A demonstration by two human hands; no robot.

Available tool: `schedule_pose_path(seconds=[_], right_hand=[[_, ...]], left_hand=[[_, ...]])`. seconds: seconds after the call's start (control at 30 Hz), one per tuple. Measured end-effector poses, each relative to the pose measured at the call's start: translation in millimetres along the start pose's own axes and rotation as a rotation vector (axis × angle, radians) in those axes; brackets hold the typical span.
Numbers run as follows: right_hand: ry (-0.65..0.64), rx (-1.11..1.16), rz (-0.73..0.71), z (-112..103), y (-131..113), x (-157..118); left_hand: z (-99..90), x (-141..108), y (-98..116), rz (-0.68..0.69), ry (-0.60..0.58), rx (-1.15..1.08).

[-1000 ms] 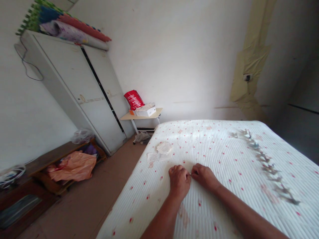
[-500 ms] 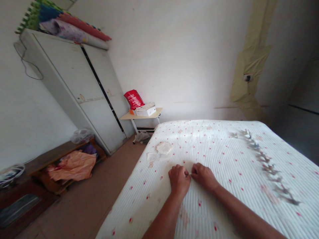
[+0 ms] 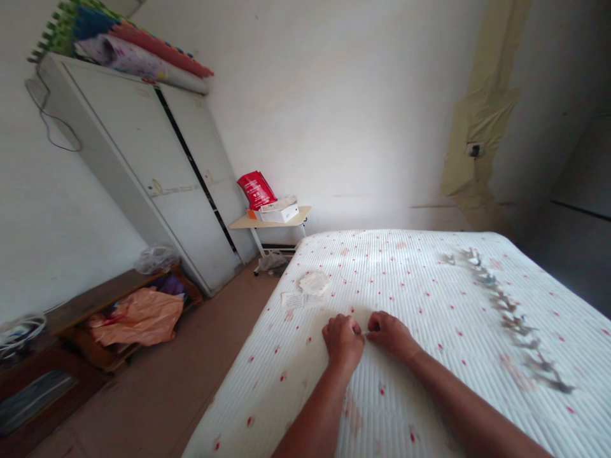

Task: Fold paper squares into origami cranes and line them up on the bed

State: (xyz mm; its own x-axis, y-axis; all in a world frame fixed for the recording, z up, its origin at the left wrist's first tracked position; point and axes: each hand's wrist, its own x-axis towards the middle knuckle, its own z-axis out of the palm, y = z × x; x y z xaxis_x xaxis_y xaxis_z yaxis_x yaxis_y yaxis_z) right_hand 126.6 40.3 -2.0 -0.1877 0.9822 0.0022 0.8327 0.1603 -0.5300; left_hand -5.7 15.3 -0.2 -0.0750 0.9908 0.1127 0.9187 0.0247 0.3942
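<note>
Pinched between the left hand [image 3: 342, 340] and right hand [image 3: 392, 336] at the patterned mattress [image 3: 382, 410], a tiny pale piece [image 3: 365, 333], mostly hidden, could tear or slip under uneven pulling.

I am in a home, by its look a bedroom: before me spreads a mattress in white ribbed, red-dotted fabric [image 3: 410, 280]; to my left stand a tall pale-grey wardrobe [image 3: 128, 140] topped with a rolled lilac-patterned mat [image 3: 138, 58], and a low brown wooden cabinet [image 3: 98, 294].

rolled mat [image 3: 143, 63] atop wardrobe [image 3: 143, 149] | red bag [image 3: 256, 190], white box [image 3: 281, 215] on small table [image 3: 241, 223] | wall socket [image 3: 475, 149]
</note>
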Motion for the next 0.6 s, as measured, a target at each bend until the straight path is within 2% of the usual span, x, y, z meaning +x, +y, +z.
schedule_pose_path(seconds=[0.13, 0.47, 0.6], right_hand=[[0.035, -0.043, 0.018, 3.2, -2.7, -1.1], [-0.004, 0.027, -0.003, -0.2, 2.5, 1.7], [0.024, 0.0, 0.014, 2.1, -0.8, 0.1]], left_hand=[[-0.9, -0.3, 1.1, -0.018, -0.005, -0.013], [-2.3, -0.7, 1.6, -0.016, -0.016, 0.009], [-2.2, -1.5, 1.8, -0.016, -0.015, 0.0]])
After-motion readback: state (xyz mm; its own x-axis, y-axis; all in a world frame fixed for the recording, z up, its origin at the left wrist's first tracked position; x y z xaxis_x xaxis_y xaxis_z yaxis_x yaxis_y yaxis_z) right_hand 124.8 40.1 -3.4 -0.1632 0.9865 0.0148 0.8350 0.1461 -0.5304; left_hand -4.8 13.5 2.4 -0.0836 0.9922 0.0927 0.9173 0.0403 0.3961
